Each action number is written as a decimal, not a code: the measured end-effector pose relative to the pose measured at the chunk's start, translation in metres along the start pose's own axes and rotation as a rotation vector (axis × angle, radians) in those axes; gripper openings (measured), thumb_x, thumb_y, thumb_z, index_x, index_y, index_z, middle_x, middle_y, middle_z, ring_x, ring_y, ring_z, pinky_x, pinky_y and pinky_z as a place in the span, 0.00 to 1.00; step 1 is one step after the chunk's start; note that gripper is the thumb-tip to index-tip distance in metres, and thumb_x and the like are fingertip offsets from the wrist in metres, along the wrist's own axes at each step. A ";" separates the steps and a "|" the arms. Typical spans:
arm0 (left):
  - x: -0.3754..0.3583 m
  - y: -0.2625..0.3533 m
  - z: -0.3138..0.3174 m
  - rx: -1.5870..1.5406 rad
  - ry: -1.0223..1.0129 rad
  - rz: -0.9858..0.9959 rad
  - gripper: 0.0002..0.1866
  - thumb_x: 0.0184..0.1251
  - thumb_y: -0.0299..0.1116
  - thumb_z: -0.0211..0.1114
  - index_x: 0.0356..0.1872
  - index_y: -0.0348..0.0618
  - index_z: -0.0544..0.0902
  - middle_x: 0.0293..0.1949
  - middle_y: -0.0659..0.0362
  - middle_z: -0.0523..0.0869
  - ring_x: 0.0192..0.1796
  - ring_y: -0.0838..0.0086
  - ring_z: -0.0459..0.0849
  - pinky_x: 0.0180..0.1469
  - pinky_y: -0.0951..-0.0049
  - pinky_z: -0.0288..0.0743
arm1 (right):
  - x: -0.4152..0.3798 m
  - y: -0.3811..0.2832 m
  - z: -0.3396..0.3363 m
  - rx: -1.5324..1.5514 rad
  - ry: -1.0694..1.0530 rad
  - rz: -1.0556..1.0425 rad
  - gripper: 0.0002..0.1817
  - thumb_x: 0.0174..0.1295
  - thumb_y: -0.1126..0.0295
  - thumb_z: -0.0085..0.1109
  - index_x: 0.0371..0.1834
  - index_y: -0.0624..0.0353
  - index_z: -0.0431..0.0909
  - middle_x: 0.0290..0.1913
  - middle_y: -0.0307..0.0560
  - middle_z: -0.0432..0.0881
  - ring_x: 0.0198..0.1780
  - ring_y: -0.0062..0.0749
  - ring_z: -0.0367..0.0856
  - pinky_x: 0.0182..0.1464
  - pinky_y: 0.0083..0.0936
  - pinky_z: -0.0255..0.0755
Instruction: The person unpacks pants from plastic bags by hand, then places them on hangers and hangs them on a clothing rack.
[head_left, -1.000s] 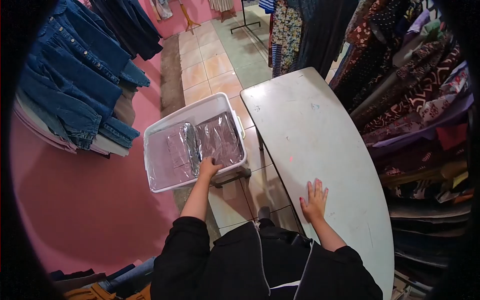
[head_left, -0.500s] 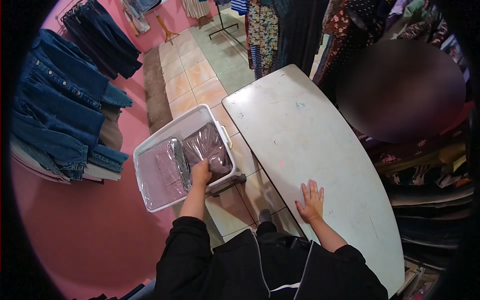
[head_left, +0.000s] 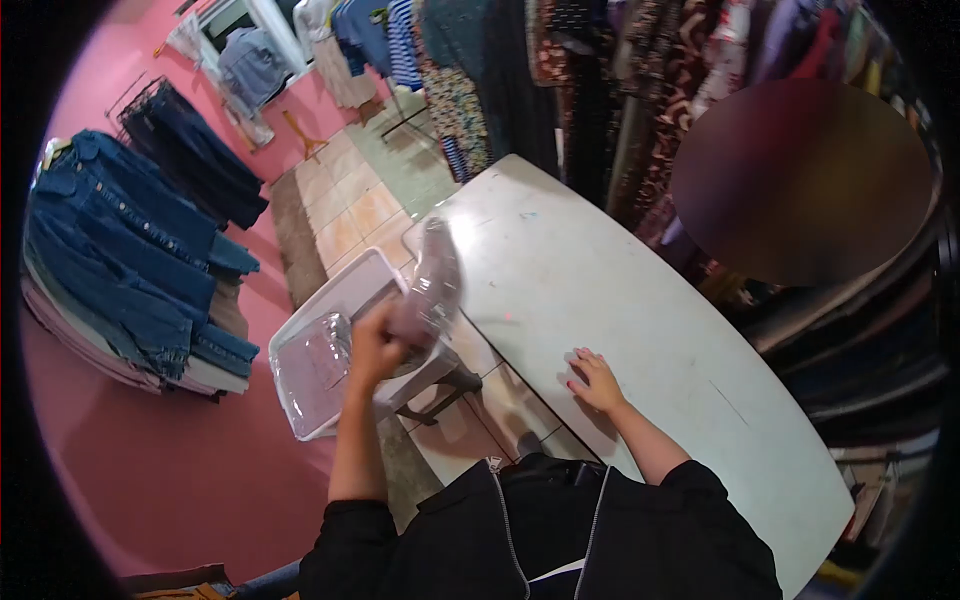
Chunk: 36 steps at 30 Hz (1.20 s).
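My left hand (head_left: 378, 345) grips a plastic-wrapped packet of mauve-brown folded cloth (head_left: 431, 285), held up at the right edge of the white plastic bin (head_left: 290, 400). The packet is tilted and a little blurred by motion. Inside the bin, another clear-wrapped packet (head_left: 322, 352) stays on the left. To the right, my right hand (head_left: 597, 382) rests near the edge of the white table (head_left: 640, 300), fingers spread and holding nothing.
A dark stool (head_left: 445, 385) stands under the bin, beside the table. Denim shirts (head_left: 130, 240) hang on the left by the pink wall (head_left: 170, 480). Patterned garments (head_left: 660, 110) hang beyond the table. A blurred oval covers part of the right side.
My left hand has lifted the mauve-brown packet up out of the bin, toward the table. My right hand is still on the tabletop. The view has tilted up somewhat.
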<state>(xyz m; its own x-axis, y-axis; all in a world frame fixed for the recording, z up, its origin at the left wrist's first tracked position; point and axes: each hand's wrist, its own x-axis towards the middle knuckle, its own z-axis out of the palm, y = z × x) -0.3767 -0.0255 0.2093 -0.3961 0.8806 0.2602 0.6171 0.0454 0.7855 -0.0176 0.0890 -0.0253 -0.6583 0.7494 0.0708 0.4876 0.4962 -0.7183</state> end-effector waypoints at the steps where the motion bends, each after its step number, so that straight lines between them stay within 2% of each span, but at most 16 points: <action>1: -0.008 0.015 0.026 0.132 -0.142 0.143 0.20 0.42 0.21 0.61 0.43 0.41 0.82 0.37 0.50 0.84 0.37 0.54 0.82 0.44 0.64 0.75 | -0.015 0.006 -0.007 0.139 0.053 0.052 0.28 0.56 0.61 0.60 0.60 0.55 0.71 0.63 0.56 0.70 0.66 0.45 0.65 0.66 0.47 0.58; 3: -0.027 0.053 0.082 0.213 -0.387 0.418 0.24 0.39 0.20 0.62 0.45 0.44 0.82 0.41 0.52 0.84 0.47 0.57 0.80 0.50 0.63 0.73 | -0.050 0.024 -0.023 0.225 0.196 0.145 0.24 0.61 0.63 0.57 0.60 0.56 0.70 0.55 0.53 0.76 0.56 0.43 0.76 0.56 0.41 0.72; 7: -0.073 0.086 0.202 0.161 -0.799 0.805 0.30 0.42 0.17 0.59 0.53 0.49 0.79 0.50 0.54 0.81 0.59 0.61 0.74 0.60 0.58 0.66 | -0.165 0.076 -0.078 1.307 0.767 0.696 0.22 0.68 0.53 0.46 0.59 0.53 0.69 0.55 0.51 0.76 0.53 0.44 0.77 0.54 0.40 0.72; 10: -0.109 0.056 0.268 0.456 -0.708 0.776 0.34 0.47 0.20 0.58 0.62 0.51 0.72 0.61 0.52 0.74 0.65 0.57 0.69 0.67 0.59 0.59 | -0.293 0.130 -0.113 1.508 1.259 0.730 0.25 0.69 0.48 0.39 0.60 0.53 0.68 0.53 0.53 0.76 0.51 0.44 0.78 0.52 0.42 0.73; 11: -0.119 0.055 0.280 0.528 -0.745 0.652 0.37 0.52 0.23 0.58 0.68 0.48 0.63 0.66 0.48 0.66 0.67 0.51 0.64 0.68 0.58 0.58 | -0.337 0.117 -0.131 1.567 1.163 0.640 0.25 0.70 0.51 0.40 0.61 0.56 0.67 0.52 0.54 0.77 0.52 0.42 0.78 0.51 0.41 0.75; 14: -0.142 0.036 0.326 0.094 -0.679 0.228 0.31 0.60 0.31 0.59 0.66 0.38 0.63 0.65 0.41 0.65 0.67 0.48 0.63 0.67 0.58 0.58 | -0.418 0.117 -0.146 1.404 0.918 0.789 0.25 0.70 0.52 0.40 0.61 0.58 0.66 0.51 0.55 0.78 0.49 0.42 0.80 0.48 0.39 0.76; 15: -0.152 0.020 0.347 0.067 -0.572 0.142 0.31 0.62 0.34 0.58 0.66 0.36 0.63 0.64 0.40 0.65 0.66 0.48 0.64 0.67 0.59 0.59 | -0.429 0.100 -0.157 1.444 0.803 0.840 0.22 0.70 0.59 0.42 0.62 0.58 0.66 0.48 0.54 0.80 0.45 0.42 0.82 0.46 0.36 0.78; 17: -0.168 -0.007 0.384 0.022 -0.346 -0.038 0.32 0.65 0.41 0.57 0.65 0.30 0.62 0.63 0.38 0.66 0.64 0.49 0.65 0.66 0.59 0.61 | -0.431 0.097 -0.154 1.390 0.785 0.857 0.19 0.69 0.66 0.43 0.60 0.60 0.68 0.46 0.53 0.80 0.42 0.39 0.83 0.45 0.34 0.79; 21: -0.173 0.025 0.404 0.010 -0.001 -0.344 0.31 0.69 0.47 0.53 0.61 0.26 0.65 0.57 0.36 0.71 0.61 0.46 0.68 0.65 0.58 0.59 | -0.388 0.117 -0.145 1.143 0.800 0.806 0.15 0.65 0.74 0.51 0.55 0.63 0.74 0.44 0.50 0.82 0.42 0.33 0.83 0.43 0.30 0.79; 22: -0.172 0.025 0.405 0.018 -0.040 -0.344 0.31 0.69 0.48 0.52 0.60 0.26 0.66 0.55 0.36 0.72 0.59 0.46 0.70 0.64 0.58 0.61 | -0.372 0.116 -0.148 1.111 0.785 0.776 0.15 0.64 0.75 0.52 0.54 0.63 0.74 0.44 0.49 0.83 0.42 0.31 0.83 0.43 0.29 0.78; 24: -0.170 0.015 0.398 0.034 -0.106 -0.350 0.32 0.70 0.51 0.49 0.57 0.26 0.68 0.53 0.37 0.75 0.56 0.47 0.73 0.62 0.58 0.63 | -0.347 0.152 -0.120 0.803 0.681 0.595 0.21 0.59 0.66 0.61 0.53 0.65 0.74 0.43 0.51 0.83 0.41 0.35 0.83 0.45 0.29 0.77; 28: -0.190 0.036 0.371 0.266 -0.157 -0.438 0.25 0.70 0.50 0.49 0.44 0.32 0.76 0.40 0.40 0.81 0.45 0.48 0.79 0.51 0.58 0.70 | -0.311 0.109 -0.129 0.218 0.503 0.913 0.29 0.48 0.51 0.69 0.47 0.63 0.78 0.40 0.55 0.84 0.40 0.41 0.83 0.46 0.32 0.75; 30: -0.203 0.000 0.368 0.192 -0.220 -0.251 0.23 0.70 0.48 0.50 0.39 0.32 0.77 0.35 0.42 0.81 0.41 0.49 0.79 0.47 0.57 0.70 | -0.306 0.097 -0.136 0.133 0.434 0.925 0.30 0.43 0.48 0.70 0.40 0.62 0.80 0.38 0.56 0.84 0.41 0.43 0.83 0.45 0.34 0.74; 31: -0.207 -0.018 0.366 0.156 -0.249 -0.155 0.22 0.70 0.46 0.51 0.36 0.33 0.78 0.33 0.43 0.81 0.38 0.49 0.79 0.45 0.57 0.70 | -0.308 0.096 -0.139 0.219 0.466 0.937 0.27 0.43 0.50 0.70 0.38 0.62 0.80 0.36 0.55 0.84 0.39 0.40 0.83 0.42 0.32 0.73; 35: -0.202 -0.029 0.353 0.060 -0.248 -0.148 0.18 0.70 0.40 0.53 0.30 0.32 0.76 0.28 0.46 0.79 0.32 0.54 0.77 0.39 0.59 0.69 | -0.343 0.090 -0.161 0.523 0.630 0.975 0.17 0.44 0.60 0.72 0.28 0.62 0.79 0.28 0.52 0.81 0.32 0.33 0.80 0.34 0.30 0.70; 36: -0.199 -0.024 0.350 0.058 -0.240 -0.109 0.17 0.70 0.38 0.53 0.30 0.32 0.76 0.28 0.47 0.79 0.31 0.56 0.76 0.38 0.59 0.69 | -0.358 0.100 -0.162 0.369 0.692 0.991 0.16 0.44 0.63 0.71 0.28 0.62 0.79 0.28 0.50 0.81 0.31 0.32 0.79 0.34 0.29 0.70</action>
<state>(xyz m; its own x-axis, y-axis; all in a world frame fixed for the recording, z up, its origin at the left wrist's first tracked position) -0.0751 -0.0370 -0.0579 -0.2936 0.9555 0.0299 0.6205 0.1667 0.7662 0.3597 -0.0592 -0.0107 0.3881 0.8564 -0.3406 0.3369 -0.4758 -0.8125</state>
